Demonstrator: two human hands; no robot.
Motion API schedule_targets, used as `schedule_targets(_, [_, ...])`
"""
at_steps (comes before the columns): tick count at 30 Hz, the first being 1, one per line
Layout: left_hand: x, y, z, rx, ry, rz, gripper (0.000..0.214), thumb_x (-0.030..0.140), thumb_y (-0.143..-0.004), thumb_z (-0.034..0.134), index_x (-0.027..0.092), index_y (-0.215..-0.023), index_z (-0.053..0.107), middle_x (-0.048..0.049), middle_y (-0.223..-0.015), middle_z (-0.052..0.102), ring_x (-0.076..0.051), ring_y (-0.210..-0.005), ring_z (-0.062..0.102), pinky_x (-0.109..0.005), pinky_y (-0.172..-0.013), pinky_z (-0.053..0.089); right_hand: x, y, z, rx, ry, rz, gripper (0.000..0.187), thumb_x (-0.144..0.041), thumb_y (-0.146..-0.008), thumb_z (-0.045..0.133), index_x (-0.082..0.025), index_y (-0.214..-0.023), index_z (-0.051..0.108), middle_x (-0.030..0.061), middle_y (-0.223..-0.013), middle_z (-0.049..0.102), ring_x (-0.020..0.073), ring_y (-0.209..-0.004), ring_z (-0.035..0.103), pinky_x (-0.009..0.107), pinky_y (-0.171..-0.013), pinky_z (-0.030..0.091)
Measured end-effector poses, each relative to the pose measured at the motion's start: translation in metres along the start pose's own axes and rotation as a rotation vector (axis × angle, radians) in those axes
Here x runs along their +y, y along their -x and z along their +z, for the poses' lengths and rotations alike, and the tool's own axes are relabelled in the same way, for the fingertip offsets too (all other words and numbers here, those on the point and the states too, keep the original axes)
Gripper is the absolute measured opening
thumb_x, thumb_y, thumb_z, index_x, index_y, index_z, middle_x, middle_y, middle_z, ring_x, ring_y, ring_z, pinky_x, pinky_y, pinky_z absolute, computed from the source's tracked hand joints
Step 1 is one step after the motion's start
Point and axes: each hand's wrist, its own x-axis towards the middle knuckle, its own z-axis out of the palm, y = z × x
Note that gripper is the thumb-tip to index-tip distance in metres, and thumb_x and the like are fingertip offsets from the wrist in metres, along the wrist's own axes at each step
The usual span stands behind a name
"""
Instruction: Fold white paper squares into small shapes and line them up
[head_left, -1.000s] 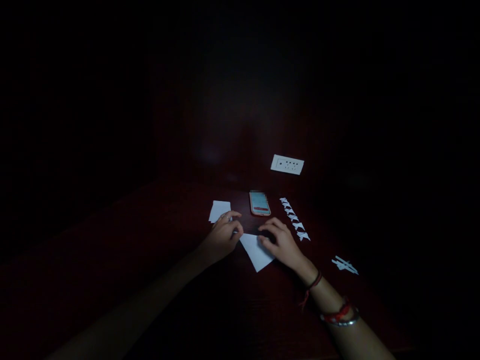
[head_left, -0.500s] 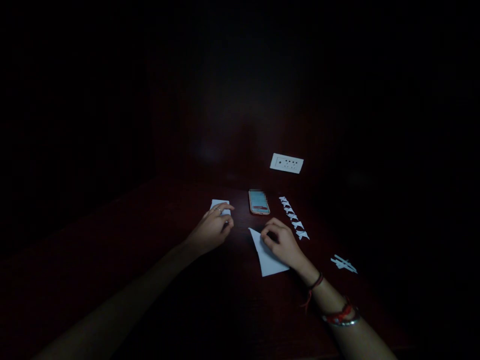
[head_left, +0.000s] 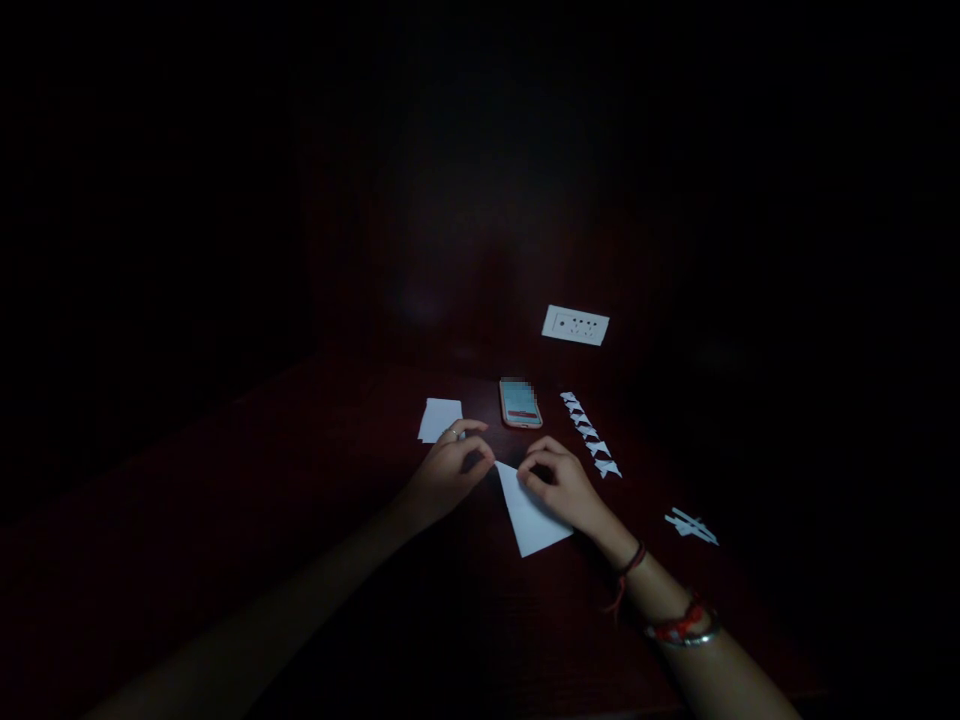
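Note:
A sheet of white paper (head_left: 531, 515) lies on the dark red table in front of me. My right hand (head_left: 562, 488) has thumb and forefinger closed on its right side, covering part of it. At the paper's upper left corner, my left hand (head_left: 450, 470) pinches the tip between thumb and forefinger, its other fingers bent above. Just beyond my left hand rests a small stack of white paper sheets (head_left: 441, 418), partly behind the fingers.
A phone (head_left: 520, 402) with a lit screen lies past the hands. To its right runs a row of folded white paper pieces (head_left: 590, 432). Thin paper strips (head_left: 691, 526) lie farther right. A socket panel (head_left: 575, 325) is on the back wall.
My left hand has come away from the stack of sheets, moving right and nearer to the paper's corner. My right hand has stayed at the paper, which has shifted slightly.

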Motion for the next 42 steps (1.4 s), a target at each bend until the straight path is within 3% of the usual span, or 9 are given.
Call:
schedule_targets(12, [-0.002, -0.001, 0.002, 0.005, -0.007, 0.026, 0.011, 0.019, -0.076, 0.045, 0.018, -0.071, 0.055, -0.0038, -0.108, 0.042, -0.019, -0.101, 0.043, -0.032, -0.088, 0.032, -0.007, 0.000, 0.000, 0.014, 0.047, -0.013, 0.009, -0.015, -0.071, 0.050, -0.017, -0.069, 0.058, 0.0022, -0.080, 0.049, 0.0126, -0.077, 0.048, 0.024, -0.071, 0.037])
schedule_targets(19, [0.006, -0.001, 0.006, -0.029, 0.022, 0.110, 0.009, 0.015, -0.074, 0.045, 0.017, -0.070, 0.054, -0.0049, -0.111, 0.040, -0.020, -0.103, 0.041, -0.032, -0.088, 0.033, -0.014, 0.002, 0.001, 0.027, 0.107, -0.065, 0.013, -0.021, -0.074, 0.051, -0.020, -0.086, 0.058, 0.0034, -0.089, 0.049, 0.0156, -0.088, 0.046, 0.029, -0.077, 0.034])
schedule_targets(26, [0.006, 0.002, 0.012, -0.023, 0.024, 0.169, 0.009, 0.014, -0.074, 0.045, 0.017, -0.071, 0.052, -0.0044, -0.110, 0.040, -0.019, -0.102, 0.042, -0.032, -0.088, 0.033, -0.022, 0.001, 0.000, -0.014, 0.157, -0.088, 0.008, -0.019, -0.076, 0.048, -0.019, -0.078, 0.056, 0.0026, -0.089, 0.048, 0.0144, -0.087, 0.045, 0.029, -0.077, 0.031])
schedule_targets(42, [0.010, 0.003, 0.007, -0.142, 0.153, 0.044, 0.011, 0.019, -0.074, 0.041, 0.017, -0.067, 0.050, -0.0038, -0.101, 0.043, -0.017, -0.097, 0.043, -0.030, -0.084, 0.035, -0.027, 0.002, -0.001, -0.064, 0.025, -0.094, 0.009, -0.012, -0.073, 0.048, -0.017, -0.076, 0.054, 0.0024, -0.087, 0.045, 0.0139, -0.084, 0.045, 0.027, -0.074, 0.033])
